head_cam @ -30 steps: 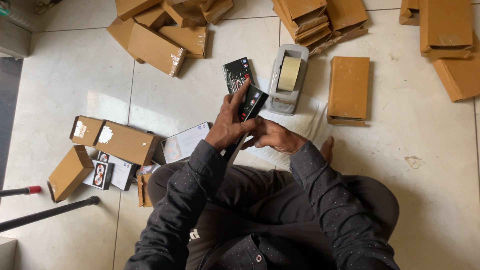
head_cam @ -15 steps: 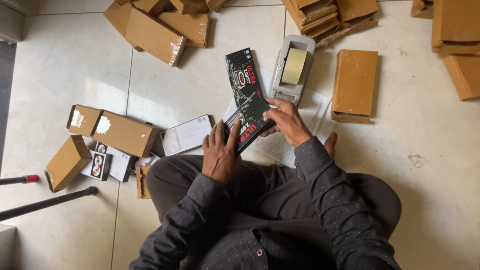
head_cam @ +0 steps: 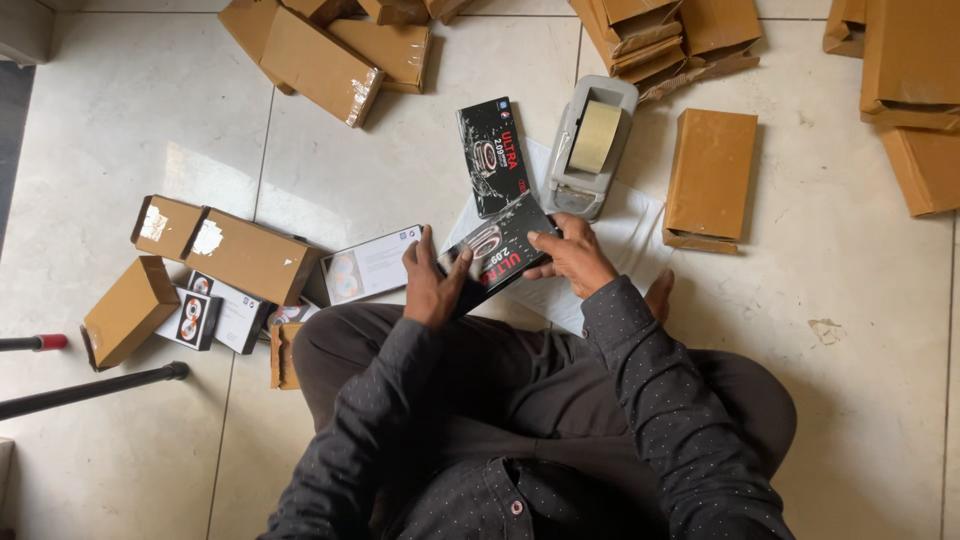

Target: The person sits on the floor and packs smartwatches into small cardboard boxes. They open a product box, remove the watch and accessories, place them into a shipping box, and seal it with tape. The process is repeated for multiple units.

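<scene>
I sit cross-legged on a tiled floor. Both my hands hold one flat black product box [head_cam: 505,250] with red and white print, tilted above my knees. My left hand [head_cam: 432,282] grips its near left end, thumb on top. My right hand [head_cam: 572,258] holds its right edge. A second black box [head_cam: 492,155] of the same kind lies flat on the floor just beyond it. A grey tape dispenser [head_cam: 592,145] with a roll of tan tape stands beside that box.
A closed brown carton [head_cam: 712,178] lies right of the dispenser, on the edge of white paper [head_cam: 630,235]. More brown cartons [head_cam: 320,62] lie at the top and far right. Open cartons [head_cam: 235,255] and white printed boxes [head_cam: 372,265] sit to my left. A black pole [head_cam: 90,390] crosses the lower left.
My left hand dropped to my knee, then came back up and took the near end of the black box. My right hand kept hold of the box throughout.
</scene>
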